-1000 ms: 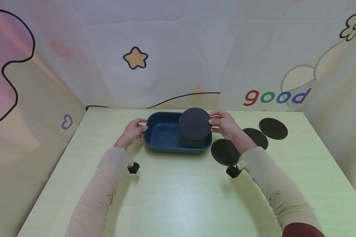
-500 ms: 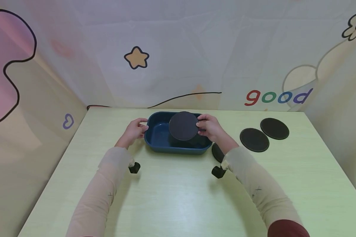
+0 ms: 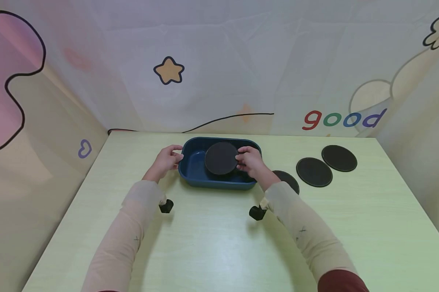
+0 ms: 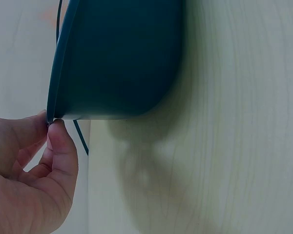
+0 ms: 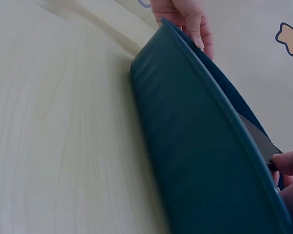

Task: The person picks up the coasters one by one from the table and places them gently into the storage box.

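A dark blue rectangular basin (image 3: 219, 185) with rounded corners stands near the back of the table. At its left end my left hand (image 3: 166, 159) pinches the rim between thumb and fingers, as the left wrist view also shows. My right hand (image 3: 251, 162) reaches over the basin's right side and pinches the right edge of a round black coaster (image 3: 221, 158). That coaster lies flat-side up within the basin's walls. In the right wrist view, part of the coaster (image 5: 260, 139) shows just inside the rim, with the right fingers at its edge.
To the right on the light wooden table (image 3: 205, 235) lie more round black coasters: one partly hidden by the right forearm (image 3: 287, 181), one farther right (image 3: 314, 172) and one behind it (image 3: 339, 158). A printed cloth backdrop (image 3: 219, 73) rises behind the table's back edge.
My right hand has carried the coaster leftward and down into the basin from over its right end. The left hand has kept its pinch on the rim.
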A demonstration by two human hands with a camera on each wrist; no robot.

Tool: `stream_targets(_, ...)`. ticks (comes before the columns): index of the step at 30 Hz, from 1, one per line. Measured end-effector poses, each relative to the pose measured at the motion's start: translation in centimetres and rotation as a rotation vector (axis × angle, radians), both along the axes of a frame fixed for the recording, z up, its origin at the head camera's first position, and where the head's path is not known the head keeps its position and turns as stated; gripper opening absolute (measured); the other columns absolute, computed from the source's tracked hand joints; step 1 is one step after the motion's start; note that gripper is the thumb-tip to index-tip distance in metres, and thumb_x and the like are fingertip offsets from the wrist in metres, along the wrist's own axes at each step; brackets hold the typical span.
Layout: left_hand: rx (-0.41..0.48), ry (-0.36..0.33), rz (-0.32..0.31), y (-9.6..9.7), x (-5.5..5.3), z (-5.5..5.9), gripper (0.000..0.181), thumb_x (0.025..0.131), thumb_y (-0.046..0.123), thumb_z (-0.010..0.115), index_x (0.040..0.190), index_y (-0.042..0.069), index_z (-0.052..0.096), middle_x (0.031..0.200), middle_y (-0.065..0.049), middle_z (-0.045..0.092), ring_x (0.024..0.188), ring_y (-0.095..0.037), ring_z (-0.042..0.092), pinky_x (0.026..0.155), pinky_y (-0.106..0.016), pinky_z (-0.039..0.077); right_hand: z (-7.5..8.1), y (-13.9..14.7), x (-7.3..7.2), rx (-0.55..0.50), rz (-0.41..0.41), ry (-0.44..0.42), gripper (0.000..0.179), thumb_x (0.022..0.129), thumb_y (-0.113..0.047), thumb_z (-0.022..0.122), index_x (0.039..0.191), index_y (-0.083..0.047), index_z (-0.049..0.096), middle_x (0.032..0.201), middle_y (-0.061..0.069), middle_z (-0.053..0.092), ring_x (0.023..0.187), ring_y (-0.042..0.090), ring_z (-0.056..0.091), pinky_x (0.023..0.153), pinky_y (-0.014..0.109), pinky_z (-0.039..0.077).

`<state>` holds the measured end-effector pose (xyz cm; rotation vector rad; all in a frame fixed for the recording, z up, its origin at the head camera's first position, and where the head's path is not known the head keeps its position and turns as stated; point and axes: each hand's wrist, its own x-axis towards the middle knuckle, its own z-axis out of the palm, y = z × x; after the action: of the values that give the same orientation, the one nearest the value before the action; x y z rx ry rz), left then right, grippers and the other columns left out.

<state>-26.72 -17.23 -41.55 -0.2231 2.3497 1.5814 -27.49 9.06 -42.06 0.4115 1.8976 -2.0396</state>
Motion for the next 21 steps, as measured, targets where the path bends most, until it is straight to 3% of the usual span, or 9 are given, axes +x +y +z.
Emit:
stream_targets(12, -0.001, 0.01, -0.003, 0.0, 0.1, 0.0, 0.038, 0.092, 0.01, 0.045, 0.129, 0.009, 0.04, 0.101, -0.012, 0.049, 0.084, -0.023, 0.054, 0.062, -0.019, 0.045, -0.9, -0.9, -0.4, 0.073, -0.051, -0.013, 0.024, 0.083, 0.006, 0.051, 0.105, -0.003, 0.045, 0.069, 0.003, 0.045, 0.051, 0.01, 0.046, 0.045, 0.019, 0.042)
stream_targets(21, -0.006, 0.011, 0.005, 0.0, 0.1, 0.0, 0.037, 0.092, 0.01, 0.045, 0.129, 0.009, 0.041, 0.098, -0.009, 0.048, 0.08, -0.02, 0.053, 0.062, -0.019, 0.045, -1.4, -1.0, -0.6, 0.268, -0.046, 0.046, 0.028, 0.081, 0.005, 0.052, 0.109, -0.002, 0.05, 0.083, 0.007, 0.048, 0.053, 0.01, 0.046, 0.046, 0.018, 0.044)
